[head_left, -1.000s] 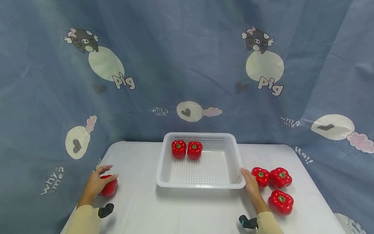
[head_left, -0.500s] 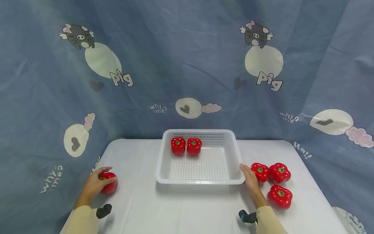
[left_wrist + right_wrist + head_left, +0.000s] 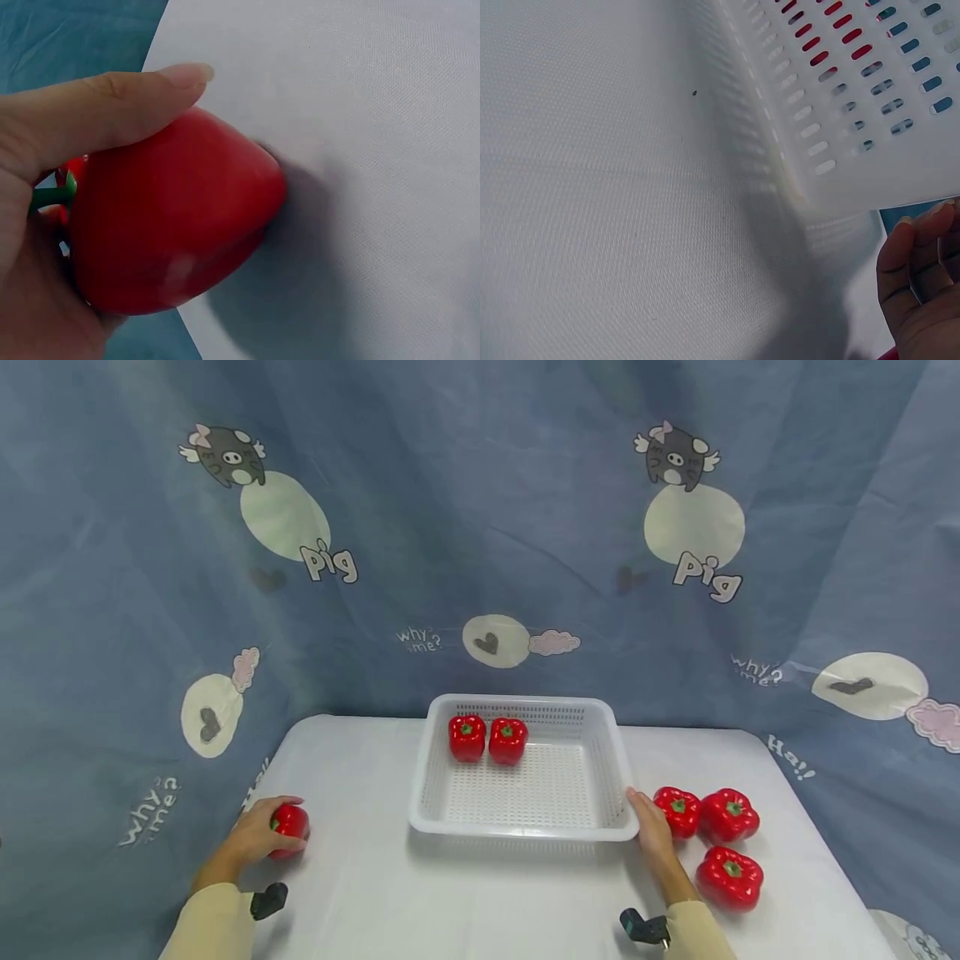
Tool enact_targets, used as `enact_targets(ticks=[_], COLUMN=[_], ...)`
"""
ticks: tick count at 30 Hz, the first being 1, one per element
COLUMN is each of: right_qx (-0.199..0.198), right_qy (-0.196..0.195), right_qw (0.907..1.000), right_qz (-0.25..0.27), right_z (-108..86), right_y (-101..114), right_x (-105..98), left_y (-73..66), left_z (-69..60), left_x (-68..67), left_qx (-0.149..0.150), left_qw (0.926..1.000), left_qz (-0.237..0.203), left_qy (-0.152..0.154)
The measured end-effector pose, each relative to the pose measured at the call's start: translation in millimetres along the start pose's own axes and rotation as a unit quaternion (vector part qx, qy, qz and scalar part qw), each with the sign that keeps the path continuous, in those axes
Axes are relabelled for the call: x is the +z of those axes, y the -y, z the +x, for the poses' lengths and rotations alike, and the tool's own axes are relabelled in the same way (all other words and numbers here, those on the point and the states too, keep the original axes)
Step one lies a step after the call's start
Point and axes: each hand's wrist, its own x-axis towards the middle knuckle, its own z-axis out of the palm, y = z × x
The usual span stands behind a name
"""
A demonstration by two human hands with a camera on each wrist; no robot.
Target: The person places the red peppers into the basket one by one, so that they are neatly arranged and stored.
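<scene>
Though the basket (image 3: 519, 832) held two peppers (image 3: 467, 740), three loose peppers (image 3: 730, 878) remained at its four o'clock; our left grip (image 3: 258, 831) clasped another pepper (image 3: 292, 821) at eight; we couldn't judge our right grip (image 3: 654, 828).

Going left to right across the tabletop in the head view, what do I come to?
Left hand gripping a red pepper → white basket with two peppers inside → right hand → group of three peppers.

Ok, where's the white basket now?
Just below centre in the head view: the white basket is on the table, its near right corner beside the right hand.
</scene>
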Motion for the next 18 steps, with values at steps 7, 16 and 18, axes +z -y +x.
enact_targets(ticks=[7, 16, 18], right_qx=[-0.011, -0.003, -0.001], right_qy=[-0.004, -0.009, -0.013], right_qw=[0.9999, 0.9999, 0.9999], right_qz=[0.010, 0.005, 0.009], right_z=[0.6, 3.7, 3.1], right_y=[-1.6, -2.9, -3.0], right_x=[2.0, 1.6, 1.7], left_y=[-2.6, -0.3, 0.9], left_z=[-0.4, 1.1, 2.2], left_x=[-2.1, -3.1, -2.0], left_qx=[-0.036, -0.039, -0.046], left_qw=[0.9991, 0.9989, 0.9984], left_qz=[-0.023, -0.026, -0.029], left_qy=[-0.001, 0.010, 0.014])
